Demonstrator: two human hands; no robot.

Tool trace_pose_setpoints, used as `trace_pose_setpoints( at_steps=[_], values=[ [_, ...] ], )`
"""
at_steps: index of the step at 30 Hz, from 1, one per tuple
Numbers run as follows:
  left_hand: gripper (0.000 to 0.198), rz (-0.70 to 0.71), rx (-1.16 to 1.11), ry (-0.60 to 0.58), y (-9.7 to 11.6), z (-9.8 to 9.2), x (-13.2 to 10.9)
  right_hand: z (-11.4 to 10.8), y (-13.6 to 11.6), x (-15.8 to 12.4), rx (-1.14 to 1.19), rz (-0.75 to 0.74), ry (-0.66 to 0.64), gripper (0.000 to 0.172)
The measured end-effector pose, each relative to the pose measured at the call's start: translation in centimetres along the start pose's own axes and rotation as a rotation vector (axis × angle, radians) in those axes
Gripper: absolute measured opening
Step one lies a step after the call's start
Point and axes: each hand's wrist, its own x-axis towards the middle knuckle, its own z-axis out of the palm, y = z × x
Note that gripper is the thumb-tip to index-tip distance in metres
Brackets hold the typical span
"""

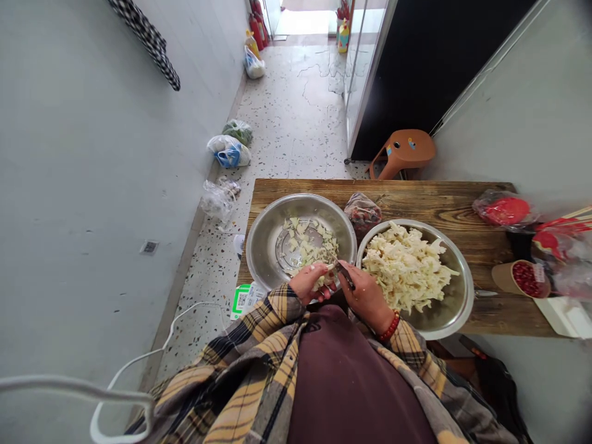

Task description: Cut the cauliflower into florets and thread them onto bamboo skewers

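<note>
I'm holding a pale piece [320,283] at the near rim of the left bowl [259,237]. I'm judging it light, soft and probably slippery, easily torn, so pinching its thicker part, clear of the tool [346,275], is seeming safest. My left hand [309,282] is curling around it, fingers nearly closed; my right hand [367,303] is gripping the tool's dark handle, fingers wrapped snugly.
</note>
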Motion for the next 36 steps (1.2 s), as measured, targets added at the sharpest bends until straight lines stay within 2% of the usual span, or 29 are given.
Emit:
trace_pose_setpoints(
  at_steps=[4,8,12,14,18,22,24,28,30,36],
  values=[
    [0.027,0.01,0.004,0.056,-0.4,0.2,0.4,1.4,-0.2,0.2,-0.089,0.048,0.013,0.032],
    [0.033,0.042,0.014,0.181,-1.3,0.1,1.0,2.6,-0.6,1.1,-0.098,0.121,-0.001,0.031],
    [0.039,0.064,0.029,0.256,-1.6,-0.4,1.1,3.5,-0.3,2.7,-0.044,0.266,-0.024,0.033],
    [0.042,0.096,0.043,0.243,-1.3,-0.7,0.8,3.8,0.5,3.2,-0.03,0.327,-0.004,0.036],
    [0.044,0.18,0.064,0.137,-0.6,-1.7,-0.3,3.3,2.8,3.3,-0.003,0.395,0.048,0.042],
    [0.059,0.313,0.018,0.091,-0.3,-2.7,-1.1,1.7,4.0,2.6,0.087,0.377,0.039,0.045],
    [0.064,0.385,-0.014,0.091,-0.1,-3.0,-1.3,0.9,3.7,2.2,0.176,0.362,0.04,0.042],
    [0.05,0.478,0.048,0.124,0.5,-2.9,-1.8,-0.6,1.8,1.3,0.356,0.399,0.017,0.037],
    [0.047,0.485,0.066,0.142,0.6,-2.7,-1.9,-1.2,0.5,0.9,0.375,0.393,-0.012,0.036],
    [0.056,0.473,0.051,0.17,0.3,-2.6,-1.9,-2.0,-2.2,0.3,0.384,0.292,-0.084,0.032]
  ],
)
